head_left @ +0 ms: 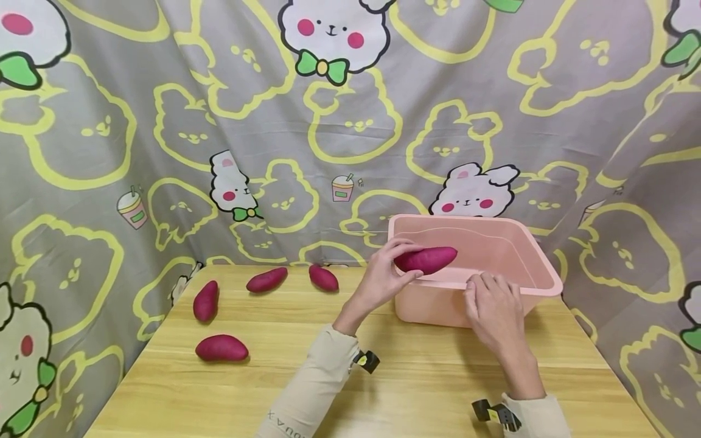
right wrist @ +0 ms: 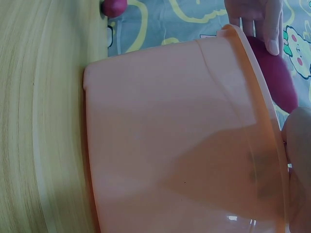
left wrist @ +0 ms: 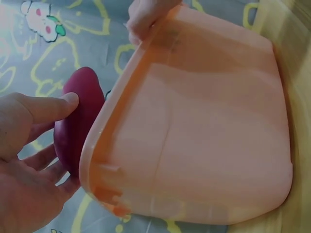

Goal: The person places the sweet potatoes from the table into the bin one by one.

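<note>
My left hand (head_left: 383, 277) holds a purple-red sweet potato (head_left: 432, 260) between thumb and fingers, over the near left rim of a pink plastic bin (head_left: 432, 309). In the left wrist view, the thumb lies across the sweet potato (left wrist: 80, 124), with the other fingers behind it. The lower part of that sweet potato overlaps the bin's rim there. With bent fingers, my right hand (head_left: 495, 310) grips the bin's near rim, right of the sweet potato. The right wrist view shows these fingers (right wrist: 299, 138) at the rim, beside the bin's outer wall (right wrist: 170, 126).
Several more sweet potatoes lie on the left of the wooden table (head_left: 274, 389): one near the front (head_left: 221, 348), one at the left edge (head_left: 205, 302), others toward the back (head_left: 267, 280). A grey patterned curtain (head_left: 361, 176) hangs behind and beside the table.
</note>
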Demonstrator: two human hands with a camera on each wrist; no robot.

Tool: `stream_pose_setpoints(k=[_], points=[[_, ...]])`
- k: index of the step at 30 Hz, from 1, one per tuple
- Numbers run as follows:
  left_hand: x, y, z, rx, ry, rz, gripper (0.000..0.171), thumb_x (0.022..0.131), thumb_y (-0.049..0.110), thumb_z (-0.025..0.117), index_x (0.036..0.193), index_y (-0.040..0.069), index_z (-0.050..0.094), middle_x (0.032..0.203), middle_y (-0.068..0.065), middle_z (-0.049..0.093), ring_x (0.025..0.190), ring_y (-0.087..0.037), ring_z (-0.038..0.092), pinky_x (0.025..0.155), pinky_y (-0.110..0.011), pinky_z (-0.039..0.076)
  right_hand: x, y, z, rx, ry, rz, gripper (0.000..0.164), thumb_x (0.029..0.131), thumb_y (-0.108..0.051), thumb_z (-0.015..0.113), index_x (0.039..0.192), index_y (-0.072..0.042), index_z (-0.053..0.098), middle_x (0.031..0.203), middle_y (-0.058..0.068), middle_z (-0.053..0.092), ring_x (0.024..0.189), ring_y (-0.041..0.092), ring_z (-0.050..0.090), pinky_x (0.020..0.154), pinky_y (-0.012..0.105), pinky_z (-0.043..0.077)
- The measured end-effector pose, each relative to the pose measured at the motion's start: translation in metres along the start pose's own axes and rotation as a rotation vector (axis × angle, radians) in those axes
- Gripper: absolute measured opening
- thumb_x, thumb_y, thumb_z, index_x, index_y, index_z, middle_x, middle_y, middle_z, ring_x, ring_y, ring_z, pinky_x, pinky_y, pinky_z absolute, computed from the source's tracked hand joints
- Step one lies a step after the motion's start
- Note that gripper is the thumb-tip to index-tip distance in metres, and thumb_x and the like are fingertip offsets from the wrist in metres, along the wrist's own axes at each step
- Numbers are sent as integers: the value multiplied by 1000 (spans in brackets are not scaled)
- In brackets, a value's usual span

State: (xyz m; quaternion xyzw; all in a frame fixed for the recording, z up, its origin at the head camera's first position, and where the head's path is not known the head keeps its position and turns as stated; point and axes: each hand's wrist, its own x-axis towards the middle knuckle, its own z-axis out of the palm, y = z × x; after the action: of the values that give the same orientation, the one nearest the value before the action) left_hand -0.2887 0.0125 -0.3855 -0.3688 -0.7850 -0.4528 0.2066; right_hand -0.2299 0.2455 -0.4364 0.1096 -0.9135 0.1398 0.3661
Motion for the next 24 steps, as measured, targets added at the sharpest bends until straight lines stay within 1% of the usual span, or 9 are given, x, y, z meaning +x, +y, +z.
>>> stream_pose_setpoints(k=[8,16,19,24], points=[[-1,-4,7,15,-11,-1,42,75,16,81,114,12,67,114,1,61,106,-9,55,89,-21,44,0,0,1,4,5,-4,22,96,-20,39,81,-10,52,84,8,55,86,33,48,79,49,33],[-3,-4,8,52,-47,-28,40,78,15,78,116,11,66,116,0,61,108,-9,56,89,-21,43,0,-2,1,0,10,-7,21,95,-20,39,81,-9,52,83,8,55,85,33,48,77,49,33],[-3,-3,9,69,-78,-24,37,81,14,75,117,11,66,119,-1,61,110,-10,55,90,-21,43,0,-2,1,-1,13,-4,22,95,-19,40,81,-9,52,83,8,55,86,33,49,77,49,33],[-2,-2,9,89,-141,-18,30,85,9,70,115,10,67,124,-4,60,116,-12,54,96,-24,41,1,-1,1,-3,14,-3,22,95,-19,39,81,-9,52,82,8,55,83,32,48,77,49,33]])
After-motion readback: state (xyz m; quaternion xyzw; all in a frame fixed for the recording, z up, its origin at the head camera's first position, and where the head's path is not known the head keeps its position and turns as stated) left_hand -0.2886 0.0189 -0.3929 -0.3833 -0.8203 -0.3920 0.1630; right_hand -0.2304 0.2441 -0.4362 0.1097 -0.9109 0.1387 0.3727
